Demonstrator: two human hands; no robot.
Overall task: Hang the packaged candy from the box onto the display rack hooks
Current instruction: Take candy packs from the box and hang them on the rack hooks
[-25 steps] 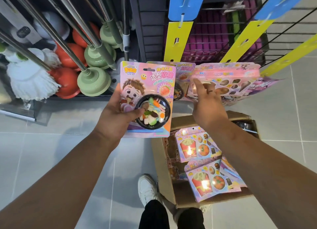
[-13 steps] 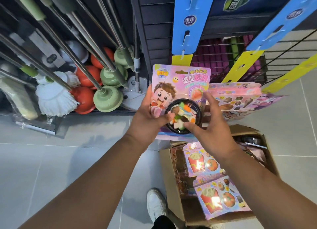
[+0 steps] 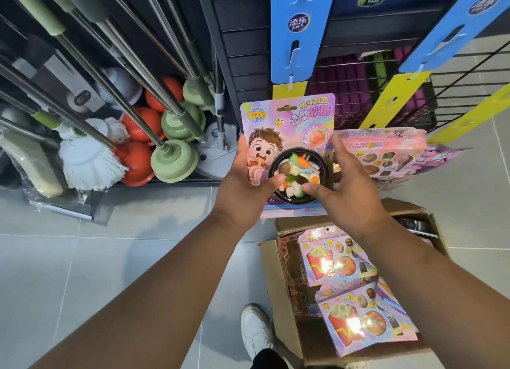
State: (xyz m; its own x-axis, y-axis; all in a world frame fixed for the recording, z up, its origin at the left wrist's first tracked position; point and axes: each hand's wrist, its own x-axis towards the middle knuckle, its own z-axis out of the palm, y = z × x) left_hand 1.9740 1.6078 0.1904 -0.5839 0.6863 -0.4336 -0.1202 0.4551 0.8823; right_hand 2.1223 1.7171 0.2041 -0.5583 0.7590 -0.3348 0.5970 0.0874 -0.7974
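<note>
The candy package is a flat pink-and-lilac card printed with a cartoon child. A round black bowl-shaped blister of mixed coloured gummies is fixed to its front. The package is held in the air above the open brown cardboard box, with its top edge just under the lower end of the yellow plastic hanging strip.

The package is gripped from both sides. The left hand is wrapped around the left edge, with its thumb laid across the blister. The right hand is closed on the right edge, with its thumb pressed on the lower blister and its index finger extended up the card edge.

The long axis of the card runs from the box toward the strip. The printed face is turned to the camera, and the hang slot at the top is pointed at the strip.

Further flat packages printed with fries are stacked in the box. Pink packages are located behind the right hand, and green rubber plungers are located to the left.
</note>
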